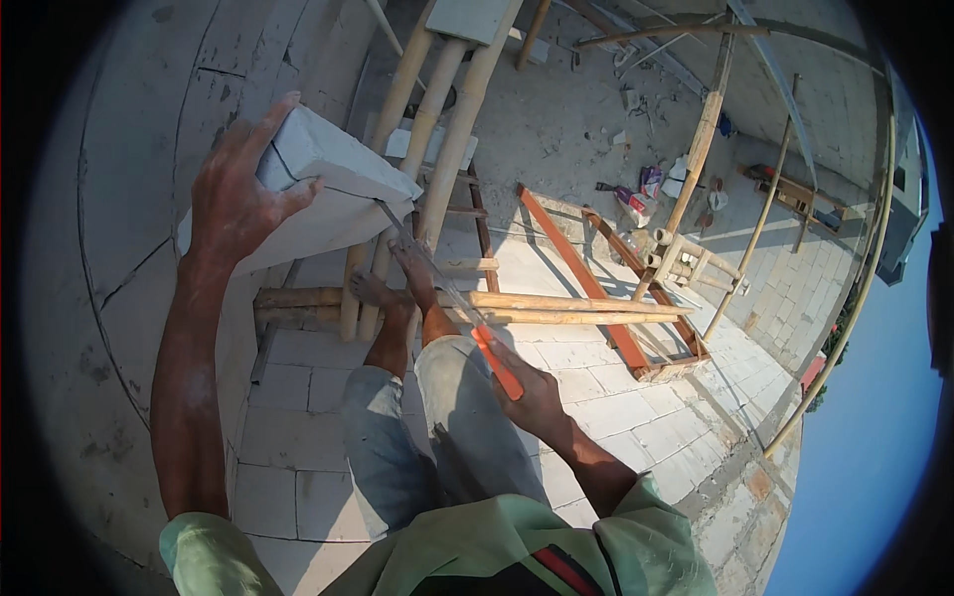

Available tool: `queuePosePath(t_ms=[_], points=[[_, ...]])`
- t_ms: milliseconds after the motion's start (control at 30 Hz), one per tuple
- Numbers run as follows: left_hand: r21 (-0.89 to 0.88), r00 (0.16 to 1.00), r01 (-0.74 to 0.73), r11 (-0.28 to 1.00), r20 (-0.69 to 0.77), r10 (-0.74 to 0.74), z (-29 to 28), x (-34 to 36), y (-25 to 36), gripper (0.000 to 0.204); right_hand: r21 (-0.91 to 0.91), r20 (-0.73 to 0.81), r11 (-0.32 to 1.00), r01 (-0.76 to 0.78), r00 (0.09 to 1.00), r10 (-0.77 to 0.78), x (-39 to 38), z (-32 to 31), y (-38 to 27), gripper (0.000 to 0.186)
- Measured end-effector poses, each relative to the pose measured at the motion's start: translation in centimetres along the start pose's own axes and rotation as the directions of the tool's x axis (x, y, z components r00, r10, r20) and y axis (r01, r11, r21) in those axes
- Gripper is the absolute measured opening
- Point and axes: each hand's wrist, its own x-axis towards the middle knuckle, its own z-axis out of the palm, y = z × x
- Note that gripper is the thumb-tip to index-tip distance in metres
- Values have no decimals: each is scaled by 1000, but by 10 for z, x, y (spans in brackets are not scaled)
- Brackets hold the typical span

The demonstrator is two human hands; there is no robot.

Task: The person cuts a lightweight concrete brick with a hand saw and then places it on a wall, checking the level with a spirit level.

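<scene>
My left hand (pixel 238 189) grips the upper left end of a pale aerated concrete block (pixel 323 159) beside the left wall, fingers over its edge. A dark line crosses the block. My right hand (pixel 527 392) holds the orange handle (pixel 497 363) of a handsaw, whose long metal blade (pixel 432 268) slants up to the block's lower right edge. My bare feet (pixel 412 263) are below the blade on upright bamboo poles (pixel 447 104) with crosspieces.
Bamboo poles (pixel 556 308) lie horizontally across rusty orange metal frames (pixel 566 258) on the right. Debris and bags (pixel 646 194) lie on the grey floor below. Slim poles (pixel 845 328) stand along the open right edge. A block wall (pixel 129 199) rises on the left.
</scene>
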Motion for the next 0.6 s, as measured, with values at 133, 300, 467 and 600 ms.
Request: queuePosePath(t_ms=[133, 300, 467, 600], points=[[-30, 998, -49, 998, 34, 50, 3, -4, -3, 88, -88, 16, 995, 40, 999, -39, 5, 2, 16, 60], [-114, 999, 35, 993, -36, -39, 3, -5, -1, 86, -223, 80, 974, -30, 996, 49, 56, 83, 93, 70], [31, 997, -26, 999, -70, 28, 5, -5, -1, 87, -53, 22, 999, 12, 1000, -11, 50, 65, 74, 61], [13, 995, -40, 999, -88, 41, 5, -1, -8, 87, -75, 23, 995, -70, 997, 72, 12, -1, 6, 60]])
